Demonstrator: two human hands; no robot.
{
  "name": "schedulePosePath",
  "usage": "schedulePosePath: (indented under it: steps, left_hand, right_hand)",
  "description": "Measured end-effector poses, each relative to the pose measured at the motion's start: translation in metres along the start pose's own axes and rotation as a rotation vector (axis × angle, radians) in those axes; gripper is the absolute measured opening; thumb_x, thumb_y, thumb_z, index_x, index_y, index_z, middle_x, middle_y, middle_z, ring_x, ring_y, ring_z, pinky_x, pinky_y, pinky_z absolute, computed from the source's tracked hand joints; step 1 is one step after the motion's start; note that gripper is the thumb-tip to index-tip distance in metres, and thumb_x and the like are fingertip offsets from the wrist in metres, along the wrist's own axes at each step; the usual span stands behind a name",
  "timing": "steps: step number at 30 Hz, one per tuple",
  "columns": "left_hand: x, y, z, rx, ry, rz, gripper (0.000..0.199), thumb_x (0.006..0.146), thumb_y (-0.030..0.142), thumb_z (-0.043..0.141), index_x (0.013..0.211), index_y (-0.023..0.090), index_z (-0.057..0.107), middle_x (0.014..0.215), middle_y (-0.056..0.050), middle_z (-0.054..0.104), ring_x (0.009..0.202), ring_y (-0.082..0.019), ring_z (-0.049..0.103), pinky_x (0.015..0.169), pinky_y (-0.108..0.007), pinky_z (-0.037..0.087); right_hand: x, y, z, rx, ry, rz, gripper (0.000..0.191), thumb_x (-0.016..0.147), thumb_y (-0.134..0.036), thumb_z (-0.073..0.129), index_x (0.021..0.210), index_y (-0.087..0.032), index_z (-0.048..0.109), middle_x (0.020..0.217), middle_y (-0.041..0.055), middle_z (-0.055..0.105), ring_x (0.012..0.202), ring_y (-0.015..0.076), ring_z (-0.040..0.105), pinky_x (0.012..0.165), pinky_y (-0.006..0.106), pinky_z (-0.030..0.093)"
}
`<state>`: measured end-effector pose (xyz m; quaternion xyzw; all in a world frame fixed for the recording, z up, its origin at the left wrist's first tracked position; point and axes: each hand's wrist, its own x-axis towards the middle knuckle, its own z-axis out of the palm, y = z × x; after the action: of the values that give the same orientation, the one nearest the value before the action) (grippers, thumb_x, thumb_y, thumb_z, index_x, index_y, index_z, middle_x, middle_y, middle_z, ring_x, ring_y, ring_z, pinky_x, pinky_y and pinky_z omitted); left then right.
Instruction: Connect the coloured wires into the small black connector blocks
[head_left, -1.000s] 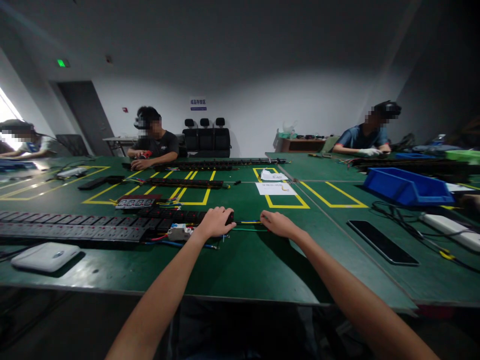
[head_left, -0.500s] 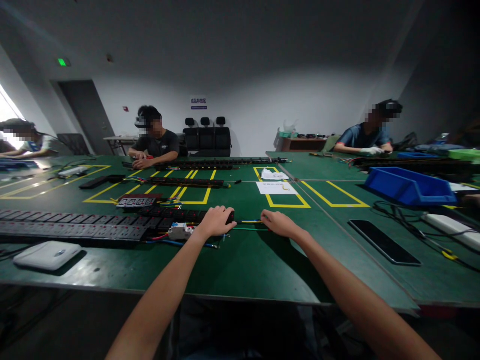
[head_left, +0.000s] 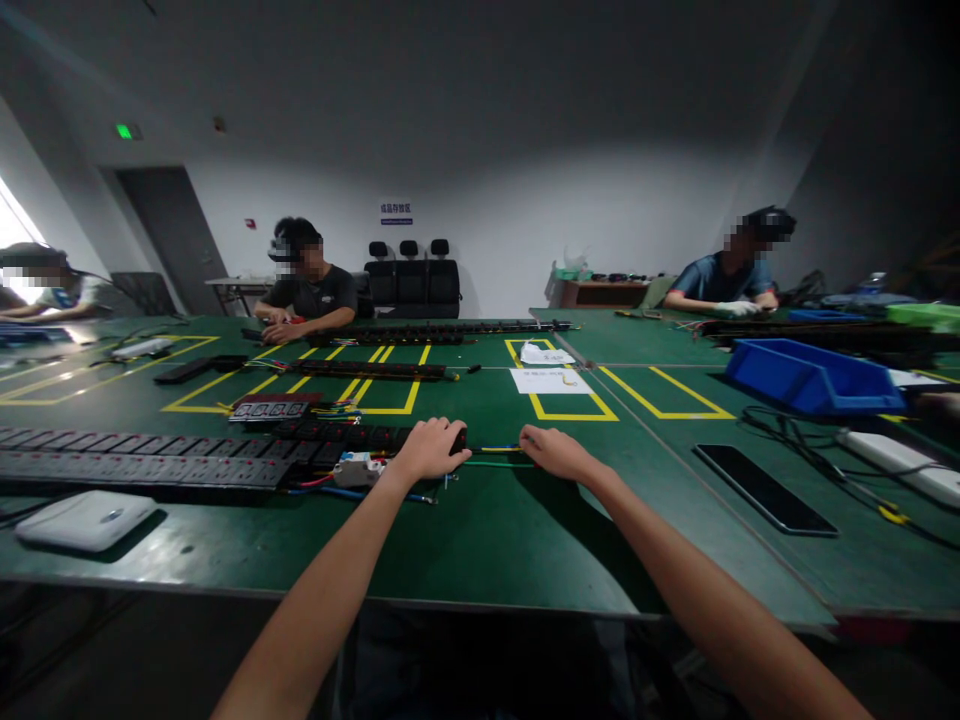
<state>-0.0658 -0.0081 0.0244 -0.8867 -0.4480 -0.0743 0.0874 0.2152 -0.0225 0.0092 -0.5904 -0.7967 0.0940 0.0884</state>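
Note:
My left hand point(head_left: 433, 448) is wrapped over the right end of a black socket strip point(head_left: 375, 436) on the green table. Yellow, blue and green wires point(head_left: 499, 450) run out from that end to the right. My right hand point(head_left: 551, 448) is closed on the far end of these wires, its fingertips pinched together. A small white-grey breaker point(head_left: 358, 470) with red and blue leads lies left of my left wrist. Long socket strips point(head_left: 142, 465) stretch away to the left, and a short strip with white-edged sockets point(head_left: 271, 408) sits behind them.
A white box point(head_left: 88, 520) lies at the near left. On the right are a phone point(head_left: 765, 488), a blue bin point(head_left: 810, 375), black cables and a white power strip point(head_left: 904, 465). Paper sheets point(head_left: 551, 381) lie ahead. Several people sit around the tables.
The camera view has shifted slightly. Both my hands keep the same hold on the strip and the wires.

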Motion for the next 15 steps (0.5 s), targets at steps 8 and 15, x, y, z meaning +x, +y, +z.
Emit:
schedulePosePath:
  steps: [8,15]
  left_hand:
    - [-0.0007,0.0008,-0.0024,-0.027,-0.013,-0.009,0.052,0.097,0.055,0.051,0.136,0.020,0.056,0.121,-0.014,0.067,0.111,-0.031,0.063,0.091,-0.041,0.048]
    - [0.0000,-0.0030,0.0027,-0.022,0.004,0.007,0.053,0.097,0.056,0.051,0.136,0.021,0.055,0.118,-0.013,0.067,0.110,-0.031,0.063,0.090,-0.040,0.048]
  right_hand:
    - [-0.0012,-0.0005,-0.0018,0.018,0.005,-0.012,0.026,0.105,-0.033,0.040,0.111,-0.022,0.063,0.093,0.0067,0.073,0.081,0.0198,0.066,0.065,0.026,0.033]
    - [-0.0026,-0.0037,-0.0044,0.006,0.001,-0.005,0.027,0.106,-0.033,0.040,0.111,-0.021,0.064,0.093,0.0072,0.073,0.080,0.0194,0.065,0.067,0.026,0.035]
